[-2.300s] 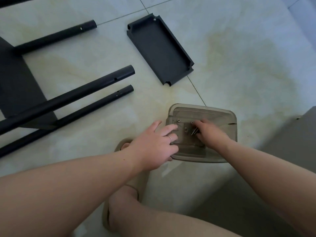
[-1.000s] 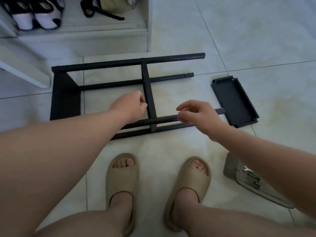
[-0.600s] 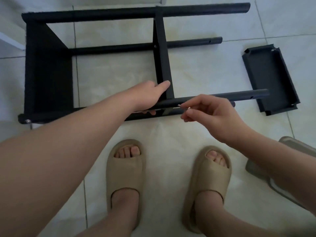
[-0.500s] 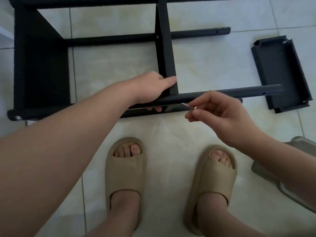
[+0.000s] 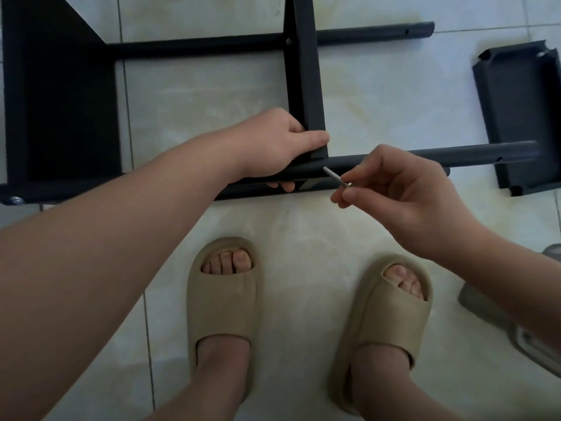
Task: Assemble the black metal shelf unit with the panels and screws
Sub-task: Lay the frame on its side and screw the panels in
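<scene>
The left hand [image 5: 274,144] grips the shelf frame [image 5: 306,71] at its front tube. Beside that tube, the right hand [image 5: 403,196] pinches a screw [image 5: 335,177].

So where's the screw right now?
Head view, just right of centre: the screw is pinched in the right hand, its tip at the front pole beside the middle panel that the left hand holds.

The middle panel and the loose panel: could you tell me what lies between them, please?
Head view: mostly bare floor tile; the near pole crosses it toward the loose panel.
</scene>
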A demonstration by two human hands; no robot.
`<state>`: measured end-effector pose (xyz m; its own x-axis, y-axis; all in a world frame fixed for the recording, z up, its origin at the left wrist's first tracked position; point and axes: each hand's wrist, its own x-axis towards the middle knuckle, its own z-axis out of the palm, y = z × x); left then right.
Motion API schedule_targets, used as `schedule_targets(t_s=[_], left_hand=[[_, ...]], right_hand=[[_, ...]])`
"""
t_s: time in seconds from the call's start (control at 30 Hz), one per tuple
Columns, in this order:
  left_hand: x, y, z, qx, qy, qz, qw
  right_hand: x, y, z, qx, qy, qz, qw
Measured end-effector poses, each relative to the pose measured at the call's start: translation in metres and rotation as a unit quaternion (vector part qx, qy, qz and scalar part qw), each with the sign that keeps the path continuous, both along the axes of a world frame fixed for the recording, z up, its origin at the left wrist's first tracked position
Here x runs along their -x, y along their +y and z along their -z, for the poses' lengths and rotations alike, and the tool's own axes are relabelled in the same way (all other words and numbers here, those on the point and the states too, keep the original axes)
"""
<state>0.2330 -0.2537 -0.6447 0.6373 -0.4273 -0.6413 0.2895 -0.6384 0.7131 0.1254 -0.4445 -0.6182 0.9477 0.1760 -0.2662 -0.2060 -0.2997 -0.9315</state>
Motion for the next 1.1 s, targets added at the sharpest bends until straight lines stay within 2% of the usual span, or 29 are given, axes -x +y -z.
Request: schedule_targets(t_s=[0.6, 0.93, 1.1], left_hand=[[0.001, 0.0, 0.002, 0.012, -0.009, 0.001, 1.0], [0.001, 0.0, 0.003, 0.018, -0.019, 0.01, 1.0], [0.001, 0.001, 0.003, 0.013, -0.013, 0.012, 1.0]], right_hand=[[0.003, 0.019, 0.007, 0.123, -0.023, 0.012, 0.992], [-0.002, 0.027, 0.009, 0.078, 0.025, 0.062, 0.995], [0.001, 0.035, 0.009, -0.003, 0.076, 0.131, 0.988]])
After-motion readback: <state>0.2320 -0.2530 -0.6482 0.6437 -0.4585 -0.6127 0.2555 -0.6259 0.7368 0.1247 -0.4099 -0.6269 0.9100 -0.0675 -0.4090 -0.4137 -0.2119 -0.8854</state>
